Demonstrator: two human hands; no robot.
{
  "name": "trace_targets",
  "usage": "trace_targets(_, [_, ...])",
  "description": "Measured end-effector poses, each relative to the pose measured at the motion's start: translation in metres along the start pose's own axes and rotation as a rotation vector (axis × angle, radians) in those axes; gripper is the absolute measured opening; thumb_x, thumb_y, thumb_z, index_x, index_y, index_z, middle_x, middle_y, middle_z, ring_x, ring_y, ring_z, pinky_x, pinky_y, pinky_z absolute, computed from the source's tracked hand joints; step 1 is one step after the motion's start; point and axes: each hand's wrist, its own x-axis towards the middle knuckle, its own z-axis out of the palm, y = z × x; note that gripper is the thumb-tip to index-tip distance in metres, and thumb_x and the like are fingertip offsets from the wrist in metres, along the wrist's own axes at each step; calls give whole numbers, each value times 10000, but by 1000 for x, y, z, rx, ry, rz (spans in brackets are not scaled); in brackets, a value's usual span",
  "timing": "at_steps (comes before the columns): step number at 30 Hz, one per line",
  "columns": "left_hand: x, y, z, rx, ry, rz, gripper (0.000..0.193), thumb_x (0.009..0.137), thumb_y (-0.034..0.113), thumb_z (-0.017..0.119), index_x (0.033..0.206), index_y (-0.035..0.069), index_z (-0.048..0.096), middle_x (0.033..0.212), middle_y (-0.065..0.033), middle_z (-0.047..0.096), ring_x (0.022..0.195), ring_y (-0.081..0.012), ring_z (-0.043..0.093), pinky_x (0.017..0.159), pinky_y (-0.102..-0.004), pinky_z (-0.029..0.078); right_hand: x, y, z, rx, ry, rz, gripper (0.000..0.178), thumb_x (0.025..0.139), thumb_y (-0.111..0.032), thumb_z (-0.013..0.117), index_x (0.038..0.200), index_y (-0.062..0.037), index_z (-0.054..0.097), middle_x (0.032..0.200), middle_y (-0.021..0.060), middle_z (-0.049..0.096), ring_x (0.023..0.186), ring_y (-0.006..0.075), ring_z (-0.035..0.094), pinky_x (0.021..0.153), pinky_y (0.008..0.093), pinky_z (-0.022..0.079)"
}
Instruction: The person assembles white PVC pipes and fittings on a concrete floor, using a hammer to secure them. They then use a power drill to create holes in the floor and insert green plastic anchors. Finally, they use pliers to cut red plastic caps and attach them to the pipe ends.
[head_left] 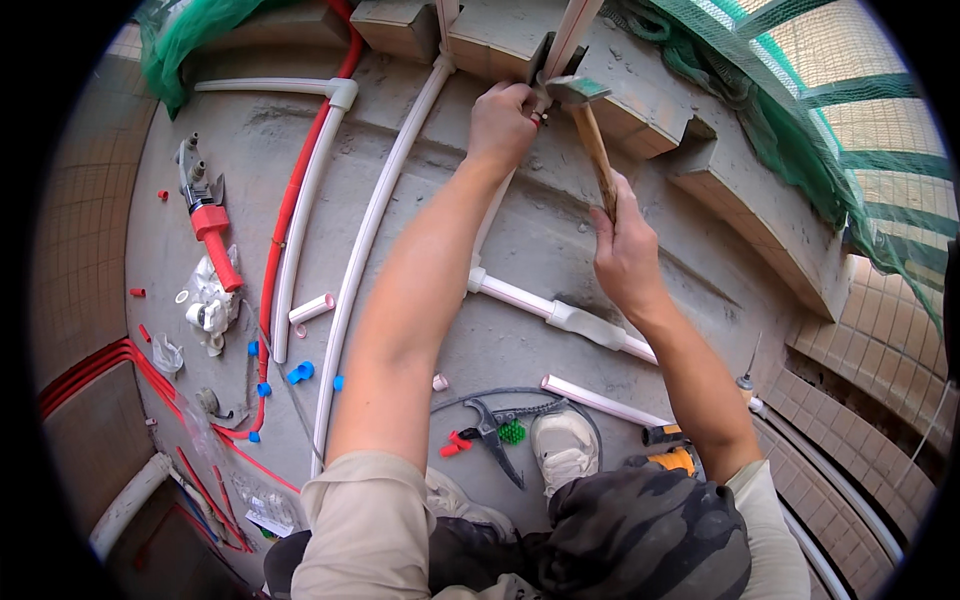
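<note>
My right hand [630, 245] is wrapped round the wooden handle of a hammer [594, 150]. The hammer's metal head is up at the tiled ledge, beside the lower part of an upright white pipe [572, 40]. Close to that head, the fingers of my left hand [500, 125] are closed at the pipe's foot. Something small, partly red and partly pale, shows by those fingertips, but what they grip is mostly hidden. From below my left hand, a white pipe runs down to a fitting and a horizontal pipe [515, 296] with a thicker white joint [588, 326].
White pipes [390, 190] and a red conduit [290, 200] cross the grey surface at left. A red-handled power tool [210, 228] lies beyond them. By my shoe is a black pick-like hammer [490, 435]. Green netting [770, 170] hangs at right, above the tiled ledge [750, 215].
</note>
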Motion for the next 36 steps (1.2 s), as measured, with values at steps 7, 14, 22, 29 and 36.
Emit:
trace_targets(7, [-22,2,-3,-86,50,-9,216,784,48,746,996,22,777,992,-170,736,930,-372,715,841,-423,578,12,-3,-4,-74,-54,26,472,1031,-117,594,1472,-17,461,1064,338,682,944,539,661,814,569,516])
trace_targets(14, [-24,2,-5,2,61,97,251,795,53,737,1042,14,762,1065,-166,726,973,-373,709,857,-441,576,13,12,0,-168,-192,117,488,1033,-115,589,1492,-28,448,1021,341,682,941,539,660,820,550,515])
trace_targets(22, [-27,1,3,-7,70,118,211,808,51,723,1006,9,782,1083,-172,724,954,-372,712,841,-434,586,14,7,0,-248,-232,221,502,1029,-106,608,1505,-49,459,1042,326,683,925,521,669,803,527,523])
trace_targets(29, [-28,2,4,6,52,98,197,809,50,720,991,17,787,1061,-156,723,940,-362,714,847,-427,587,1,18,3,-200,-169,130,505,1035,-143,595,1505,-41,443,1001,345,684,951,536,665,804,570,507])
trace_targets(36, [-26,0,3,-7,71,102,184,810,43,719,980,26,788,1073,-148,720,937,-359,712,855,-428,585,7,-12,-11,-54,-37,53,479,1025,-83,601,1482,-35,464,977,305,685,879,496,675,773,507,523])
